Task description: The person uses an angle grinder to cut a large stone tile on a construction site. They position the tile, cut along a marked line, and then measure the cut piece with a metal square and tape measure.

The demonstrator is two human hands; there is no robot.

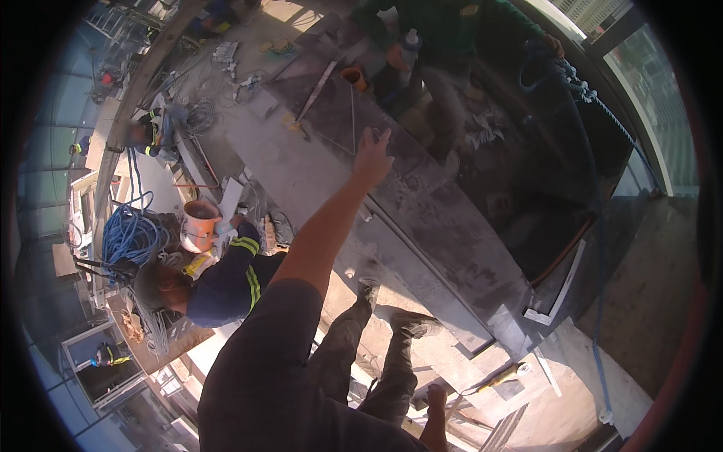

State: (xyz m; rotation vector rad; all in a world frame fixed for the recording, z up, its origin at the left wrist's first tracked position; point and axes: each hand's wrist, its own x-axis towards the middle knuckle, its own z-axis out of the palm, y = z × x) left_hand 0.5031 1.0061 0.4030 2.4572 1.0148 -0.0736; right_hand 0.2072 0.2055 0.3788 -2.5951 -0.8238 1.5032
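My left hand (373, 160) reaches out over a long, dark, dusty stone-like slab (440, 207), its fingers apart. I see nothing in that hand; whether its fingertips touch the slab I cannot tell. Thin pale lines (352, 113) run on the slab just beyond it. Farther along lies a narrow light strip (316, 90) with a yellowish piece (296, 126) at its near end. Low in the view, beside my legs, my right hand (437, 397) is closed; what it holds, if anything, is hidden. A yellow-handled tool (503, 375) lies to its right.
A co-worker in striped dark clothing (226, 282) bends at my left, near an orange bucket (199, 226) and coiled blue rope (132, 235). Another person in green (452, 34) is beyond the slab, near a bottle (409, 47) and orange cup (352, 78). Rope (614, 117) hangs at right.
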